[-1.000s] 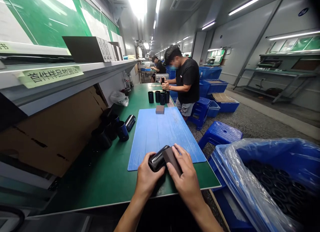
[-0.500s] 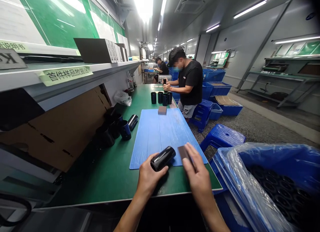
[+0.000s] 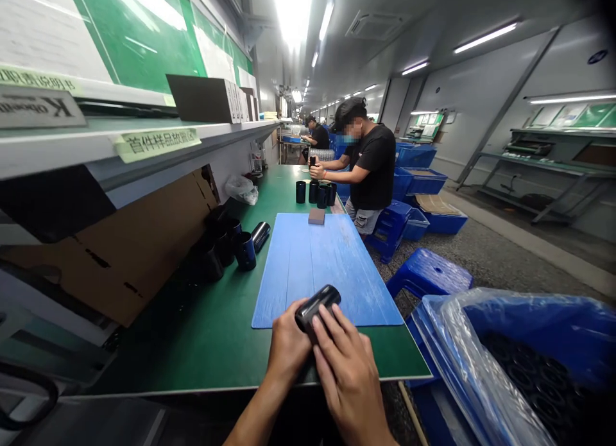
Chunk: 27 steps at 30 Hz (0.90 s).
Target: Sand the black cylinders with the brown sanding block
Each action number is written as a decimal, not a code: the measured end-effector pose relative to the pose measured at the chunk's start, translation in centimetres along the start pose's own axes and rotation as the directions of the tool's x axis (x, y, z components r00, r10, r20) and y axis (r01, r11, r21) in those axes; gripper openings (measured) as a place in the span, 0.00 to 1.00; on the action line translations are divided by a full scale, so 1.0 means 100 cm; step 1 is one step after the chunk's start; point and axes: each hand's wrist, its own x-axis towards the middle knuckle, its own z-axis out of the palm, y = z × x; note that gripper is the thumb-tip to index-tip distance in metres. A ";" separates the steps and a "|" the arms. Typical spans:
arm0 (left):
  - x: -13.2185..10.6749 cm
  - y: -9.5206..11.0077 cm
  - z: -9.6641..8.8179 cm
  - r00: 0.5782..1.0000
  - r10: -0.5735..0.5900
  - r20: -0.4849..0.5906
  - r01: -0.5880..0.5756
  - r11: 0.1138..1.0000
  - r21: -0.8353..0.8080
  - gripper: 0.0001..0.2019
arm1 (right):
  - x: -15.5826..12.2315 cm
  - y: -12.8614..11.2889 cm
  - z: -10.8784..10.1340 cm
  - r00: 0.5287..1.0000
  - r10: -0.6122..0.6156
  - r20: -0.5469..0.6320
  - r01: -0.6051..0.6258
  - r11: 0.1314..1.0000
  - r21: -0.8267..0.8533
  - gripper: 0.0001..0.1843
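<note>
In my left hand [image 3: 290, 339] is a glossy black cylindrical cup [image 3: 323, 300], tilted with its far end up and to the right. My left fingers wrap round its near end. Over the cup's right side lies my right hand [image 3: 347, 362], fingers together and pressed on the surface. The brown sanding block seen earlier in my right hand is hidden now, under the fingers. Beneath the cup spreads a blue mat [image 3: 337, 260]. A second brown sanding block [image 3: 316, 216] rests at the mat's far edge.
Several black cups [image 3: 245, 250] stand left of the mat, one lying down [image 3: 260, 237]. More cups [image 3: 322, 196] stand near a co-worker [image 3: 368, 157]. A plastic-lined blue bin [image 3: 486, 311] holding black cups is at right, by a blue stool [image 3: 430, 271]. A shelf [image 3: 212, 135] overhangs the left.
My right hand has moved left and come down onto the cup, and its brown block has gone out of sight. My left hand still grips the cup. The view has shifted slightly.
</note>
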 end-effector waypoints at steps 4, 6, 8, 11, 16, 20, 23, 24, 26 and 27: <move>0.000 -0.001 0.000 0.999 0.030 -0.014 -0.029 0.999 0.036 0.16 | 0.007 -0.001 0.003 1.000 0.022 0.020 -0.023 0.999 0.029 0.26; 0.000 0.000 0.000 0.999 0.033 -0.004 -0.033 0.999 0.018 0.16 | 0.007 0.000 0.003 1.000 0.007 0.030 -0.008 1.000 0.029 0.27; 0.001 0.000 0.000 1.000 0.029 0.000 -0.029 1.000 0.004 0.16 | 0.006 0.001 0.004 1.000 0.013 -0.003 -0.013 1.000 0.023 0.28; 0.002 0.000 0.001 0.999 0.027 -0.024 -0.027 0.999 0.029 0.15 | 0.009 0.004 0.006 0.999 0.033 -0.006 -0.033 0.999 0.037 0.26; 0.001 0.002 0.001 0.999 0.043 0.001 -0.043 0.999 -0.011 0.16 | 0.010 0.004 0.007 1.000 -0.004 -0.001 0.004 0.999 0.044 0.29; 0.000 0.002 0.001 0.999 0.045 -0.017 -0.044 0.998 0.034 0.15 | 0.016 0.002 0.010 0.999 0.042 -0.021 -0.041 0.997 0.060 0.24; 0.000 0.001 0.001 0.999 0.041 0.002 -0.041 0.999 0.035 0.15 | 0.011 0.001 0.009 1.000 0.015 -0.016 -0.014 0.998 0.067 0.26; 0.000 0.001 0.001 0.999 0.045 0.009 -0.045 0.999 0.031 0.16 | 0.009 0.001 0.009 0.999 0.017 -0.028 -0.015 0.998 0.064 0.27; 0.000 0.000 0.001 0.999 0.051 0.012 -0.051 0.998 0.041 0.16 | 0.006 0.001 0.009 0.997 0.042 -0.058 -0.039 0.997 0.061 0.27; 0.001 -0.001 0.001 0.999 0.050 0.004 -0.050 0.997 0.056 0.15 | 0.006 0.001 0.009 0.997 0.054 -0.059 -0.050 0.997 0.065 0.26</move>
